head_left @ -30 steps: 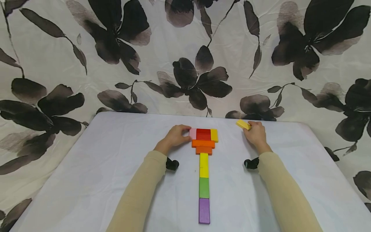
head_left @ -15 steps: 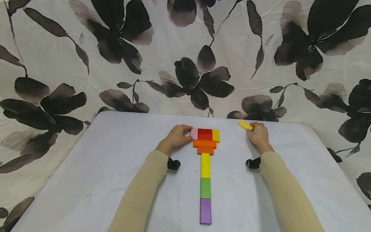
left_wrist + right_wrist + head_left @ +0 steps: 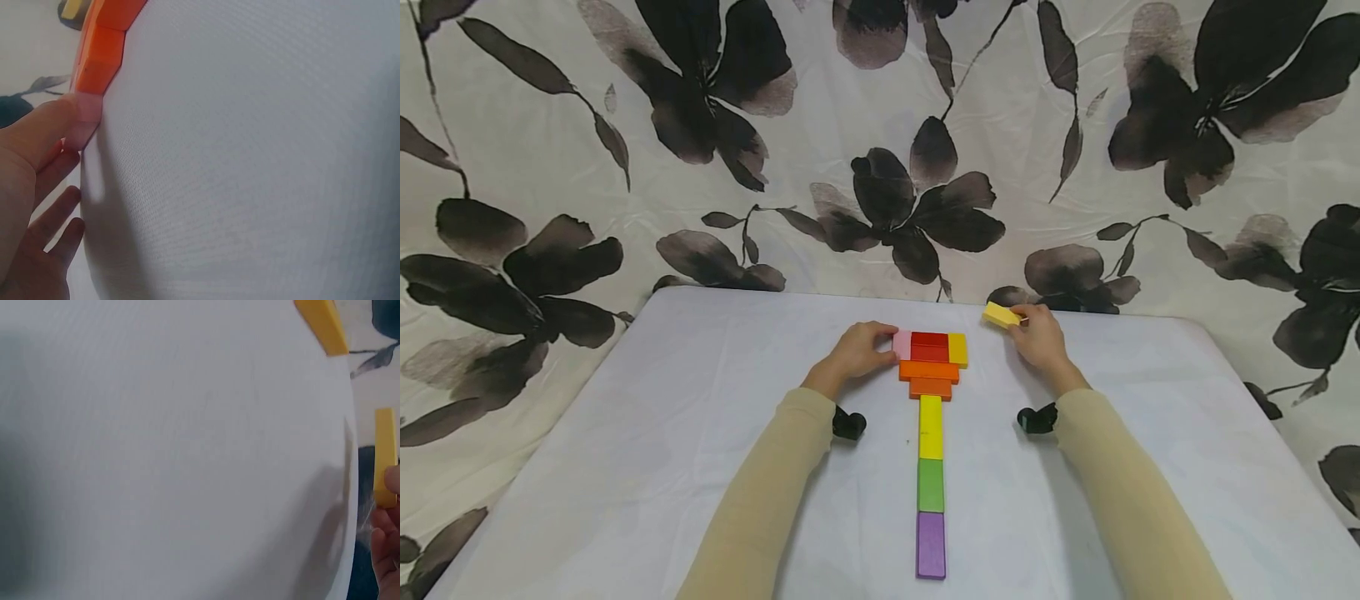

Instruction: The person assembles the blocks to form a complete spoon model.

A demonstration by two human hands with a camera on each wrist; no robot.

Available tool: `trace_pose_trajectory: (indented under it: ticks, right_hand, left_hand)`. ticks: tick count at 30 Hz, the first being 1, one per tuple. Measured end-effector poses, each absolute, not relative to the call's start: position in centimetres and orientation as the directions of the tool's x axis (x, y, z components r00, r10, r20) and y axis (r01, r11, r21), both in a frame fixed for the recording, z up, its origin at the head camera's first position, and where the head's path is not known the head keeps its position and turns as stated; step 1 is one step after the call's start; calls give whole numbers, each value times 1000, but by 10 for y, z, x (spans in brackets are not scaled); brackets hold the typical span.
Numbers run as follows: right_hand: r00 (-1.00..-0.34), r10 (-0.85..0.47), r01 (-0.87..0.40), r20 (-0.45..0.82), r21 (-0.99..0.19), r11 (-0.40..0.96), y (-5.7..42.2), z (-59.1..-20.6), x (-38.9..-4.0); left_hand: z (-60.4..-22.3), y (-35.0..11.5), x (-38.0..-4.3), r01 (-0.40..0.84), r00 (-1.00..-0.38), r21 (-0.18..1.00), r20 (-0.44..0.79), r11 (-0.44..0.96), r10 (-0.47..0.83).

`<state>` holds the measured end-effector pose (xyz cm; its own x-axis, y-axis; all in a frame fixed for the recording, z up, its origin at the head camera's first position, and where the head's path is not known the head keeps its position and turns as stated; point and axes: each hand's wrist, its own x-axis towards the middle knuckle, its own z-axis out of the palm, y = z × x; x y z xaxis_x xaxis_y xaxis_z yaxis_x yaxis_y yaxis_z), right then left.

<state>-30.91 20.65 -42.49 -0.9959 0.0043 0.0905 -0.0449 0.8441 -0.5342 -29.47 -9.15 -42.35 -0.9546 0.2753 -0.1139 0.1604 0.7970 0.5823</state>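
Observation:
My left hand (image 3: 856, 350) pinches the left end of the block row, with thumb and index finger on a pink block (image 3: 902, 345); the left wrist view shows the thumb against that pink block (image 3: 86, 119). My right hand (image 3: 1041, 340) holds a yellow block (image 3: 1001, 316) by one end, above the table's far edge and right of the row. The right wrist view shows that yellow block (image 3: 385, 456) raised off the cloth. Red blocks (image 3: 929, 347) lie beside the pink one, and another yellow block (image 3: 957, 351) ends the row on the right.
Two orange blocks (image 3: 929, 372) lie below the row. A long yellow block (image 3: 931, 427), a green block (image 3: 931, 485) and a purple block (image 3: 931, 546) continue in a line toward me. White cloth (image 3: 700, 467) covers the table; a flowered curtain (image 3: 820, 100) hangs behind.
My right hand has moved left with the yellow block, closer to the row. The left hand stays at the pink block.

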Motion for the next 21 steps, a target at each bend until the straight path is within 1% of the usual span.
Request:
trace_pose_trajectory:
  ticks: [8, 21]
  right_hand:
    - [-993, -72, -111, 92, -553, 826, 181, -419, -311]
    - [-987, -151, -160, 62, -567, 808, 142, -416, -311]
  left_hand:
    - [-424, -92, -294, 159, -952, 586, -121, 794, 280]
    - [-425, -92, -295, 160, -954, 588, -114, 793, 277]
